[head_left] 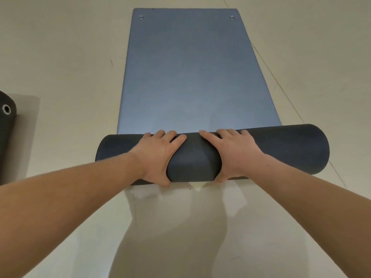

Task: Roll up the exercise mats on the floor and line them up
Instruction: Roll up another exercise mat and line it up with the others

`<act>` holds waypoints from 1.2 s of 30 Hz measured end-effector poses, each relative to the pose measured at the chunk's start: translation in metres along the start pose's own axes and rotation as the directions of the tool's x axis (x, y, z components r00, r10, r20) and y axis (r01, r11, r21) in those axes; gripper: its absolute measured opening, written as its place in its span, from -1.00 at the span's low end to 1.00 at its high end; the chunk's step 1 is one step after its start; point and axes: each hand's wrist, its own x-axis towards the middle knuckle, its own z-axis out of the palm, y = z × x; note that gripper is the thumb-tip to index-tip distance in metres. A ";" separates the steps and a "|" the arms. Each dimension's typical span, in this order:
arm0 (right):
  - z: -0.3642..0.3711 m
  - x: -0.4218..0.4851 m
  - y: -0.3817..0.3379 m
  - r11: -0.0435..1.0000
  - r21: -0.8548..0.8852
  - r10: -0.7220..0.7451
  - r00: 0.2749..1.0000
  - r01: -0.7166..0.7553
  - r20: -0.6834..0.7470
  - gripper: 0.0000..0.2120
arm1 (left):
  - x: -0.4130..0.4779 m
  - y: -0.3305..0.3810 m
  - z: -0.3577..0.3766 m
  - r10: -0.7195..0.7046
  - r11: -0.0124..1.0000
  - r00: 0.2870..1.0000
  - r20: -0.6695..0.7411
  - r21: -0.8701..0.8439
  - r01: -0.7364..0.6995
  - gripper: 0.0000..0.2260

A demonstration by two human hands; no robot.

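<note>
Left hand and right hand clamp the blue mat at its rolled end, fingers curled over, thumbs under. A second mat, rolled, sits far left on the floor.

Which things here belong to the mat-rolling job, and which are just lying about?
Job: blue mat, partly rolled; left hand and right hand, both gripping its roll; dark rolled mat at the left edge.
Just there: floor; scuff mark on it; thin floor line at right.
</note>
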 end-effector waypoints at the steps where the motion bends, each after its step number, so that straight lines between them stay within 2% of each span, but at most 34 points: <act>1: -0.004 0.000 0.001 1.000 0.011 0.001 1.000 -0.001 0.014 0.36 | 0.002 -0.001 -0.006 0.007 1.000 1.000 0.015 -0.017 -0.007 0.12; 5: -0.011 -0.009 0.003 1.000 0.003 -0.028 0.997 0.028 0.067 0.20 | -0.001 0.004 -0.015 0.066 0.992 0.996 0.057 -0.115 -0.059 -0.02; 7: -0.019 -0.016 0.009 0.996 0.072 -0.060 0.985 0.049 0.162 0.15 | -0.006 0.010 -0.021 0.101 0.972 0.988 0.118 -0.225 -0.073 -0.15; 9: -0.026 -0.026 0.016 0.978 0.209 -0.091 0.948 0.026 0.306 0.12 | -0.011 0.013 -0.031 0.121 0.935 0.960 0.254 -0.353 -0.024 -0.26; 12: -0.027 -0.043 0.018 0.921 0.382 -0.143 0.850 -0.073 0.508 0.15 | -0.017 0.018 -0.032 0.174 0.870 0.869 0.464 -0.486 0.086 -0.28; 13: -0.026 -0.049 0.014 0.923 0.378 -0.146 0.845 -0.070 0.514 0.19 | -0.018 0.019 -0.027 0.193 0.859 0.848 0.493 -0.503 0.097 -0.26; 15: -0.029 -0.058 0.006 0.956 0.293 -0.107 0.893 -0.029 0.437 0.24 | -0.018 0.017 -0.020 0.215 0.842 0.834 0.508 -0.530 0.105 -0.21; 17: -0.036 -0.068 0.001 0.991 0.135 -0.056 0.957 0.018 0.285 0.11 | -0.016 0.007 -0.021 0.191 0.808 0.855 0.482 -0.571 0.141 -0.17; 19: -0.039 -0.075 -0.012 0.999 0.039 -0.016 0.984 0.009 0.175 -0.04 | -0.013 -0.007 -0.030 0.131 0.773 0.883 0.451 -0.604 0.194 -0.14; 20: -0.038 -0.078 -0.022 1.000 -0.001 0.014 0.984 -0.014 0.176 0.02 | -0.012 -0.013 -0.034 0.098 0.767 0.892 0.441 -0.605 0.214 -0.12; 23: -0.022 -0.080 -0.054 0.985 -0.138 0.141 0.956 -0.108 0.259 0.47 | -0.010 -0.020 -0.042 0.017 0.796 0.923 0.384 -0.564 0.220 0.02; 25: -0.011 -0.073 -0.057 0.976 -0.175 0.171 0.959 -0.132 0.227 0.52 | -0.010 -0.019 -0.044 -0.011 0.822 0.942 0.335 -0.533 0.200 0.03; 28: -0.016 -0.052 -0.035 0.986 -0.145 0.101 0.982 -0.077 0.162 0.44 | -0.014 -0.021 -0.052 -0.050 0.863 0.969 0.244 -0.478 0.165 -0.08; 31: -0.037 -0.032 -0.004 0.999 -0.002 0.034 0.981 -0.034 0.189 0.33 | -0.019 -0.021 -0.064 -0.075 0.906 0.988 0.134 -0.406 0.123 -0.23; 32: -0.043 -0.027 0.003 0.997 0.065 0.024 0.978 -0.038 0.208 0.32 | -0.021 -0.022 -0.064 -0.080 0.910 0.988 0.135 -0.394 0.128 -0.21; 34: -0.049 -0.021 0.010 0.985 0.163 0.012 0.966 -0.056 0.257 0.36 | -0.027 -0.023 -0.060 -0.065 0.905 0.972 0.226 -0.397 0.153 -0.03; 36: -0.050 -0.017 0.010 0.981 0.185 0.004 0.958 -0.059 0.286 0.38 | -0.032 -0.024 -0.052 -0.044 0.923 0.958 0.285 -0.355 0.148 0.13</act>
